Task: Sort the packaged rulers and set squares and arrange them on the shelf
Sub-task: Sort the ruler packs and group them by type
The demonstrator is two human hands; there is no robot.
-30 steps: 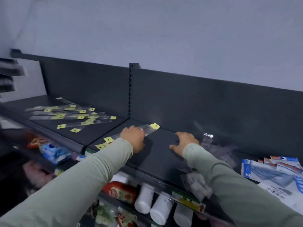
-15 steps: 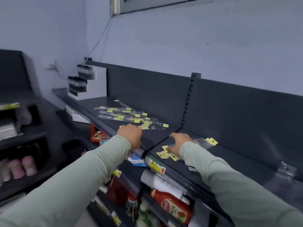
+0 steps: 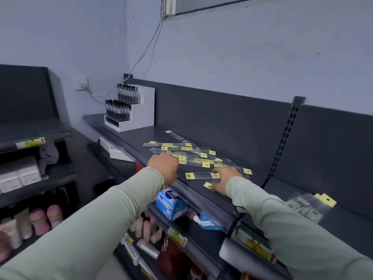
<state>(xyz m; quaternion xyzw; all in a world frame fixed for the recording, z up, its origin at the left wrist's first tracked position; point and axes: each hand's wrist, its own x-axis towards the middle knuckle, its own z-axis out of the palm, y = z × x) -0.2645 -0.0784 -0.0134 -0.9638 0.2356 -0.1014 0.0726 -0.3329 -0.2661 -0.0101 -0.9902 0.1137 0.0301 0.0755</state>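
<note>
Pressing flat on the dark shelf (image 3: 141,136), the right hand (image 3: 226,179) has its fingers (image 3: 222,171) spread, not curled. They rest on the near end of one packaged ruler (image 3: 201,175), and the thumb lies against a yellow header tab at the shelf's front. The left hand (image 3: 164,168) sits knuckles-up at the shelf's front lip, closer to the white pen stand (image 3: 139,116) than the right hand is. Its fingers are tucked out of sight under the hand, so whether they pinch a packet or only touch one cannot be told. The heap of packaged rulers (image 3: 191,156) lies on the same shelf as the pen stand, to its right and apart from it, between the stand and the two hands. Most rulers have their long axis along the length of the shelf, overlapping loosely at slight angles, each in a clear sleeve with yellow tabs showing at the ends. The pen stand itself holds two stepped rows of upright dark pens. Much farther right of the stand, past the right sleeve, a clear packet (image 3: 304,206) with a yellow tab lies flat; its contents are too blurred to name. A blue tissue box (image 3: 171,204) sits on the tier below, right of the stand.
</note>
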